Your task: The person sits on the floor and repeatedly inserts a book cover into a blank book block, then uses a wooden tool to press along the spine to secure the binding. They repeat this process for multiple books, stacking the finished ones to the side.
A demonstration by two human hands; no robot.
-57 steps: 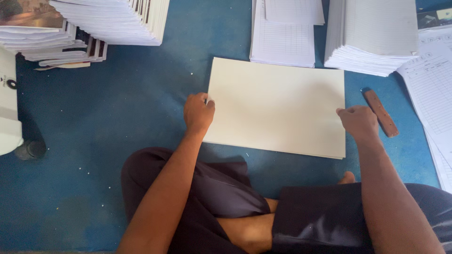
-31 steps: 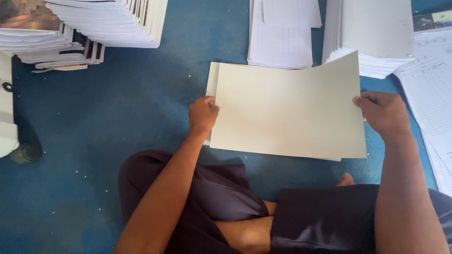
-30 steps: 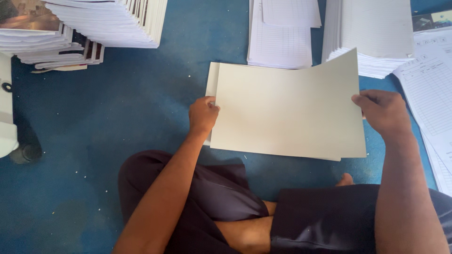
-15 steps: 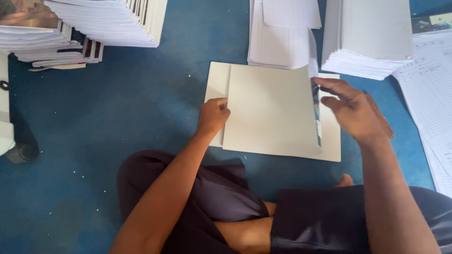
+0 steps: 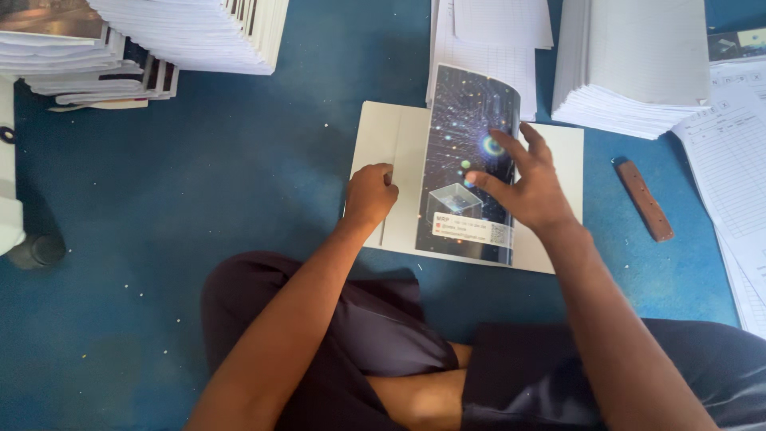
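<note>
A cream card cover [image 5: 391, 152] lies on the blue floor [image 5: 239, 175] in front of my crossed legs. Its right half is folded up and over toward the left, showing a dark printed side [image 5: 461, 144] with a starry pattern and a cube picture. My left hand [image 5: 369, 194] presses down on the cover's left part with curled fingers. My right hand [image 5: 527, 185] has its fingers spread and pushes against the raised printed flap.
A brown wooden stick [image 5: 645, 199] lies on the floor right of the cover. Stacks of white sheets [image 5: 630, 72] and ruled paper [image 5: 487, 40] stand behind it. Piled booklets [image 5: 159, 32] sit at the far left, printed forms [image 5: 734, 168] at the right edge.
The cover lay flat and blank. My right hand lifted its right edge and swung it leftward, so the printed side now shows. My left hand shifted slightly right, holding the cover down.
</note>
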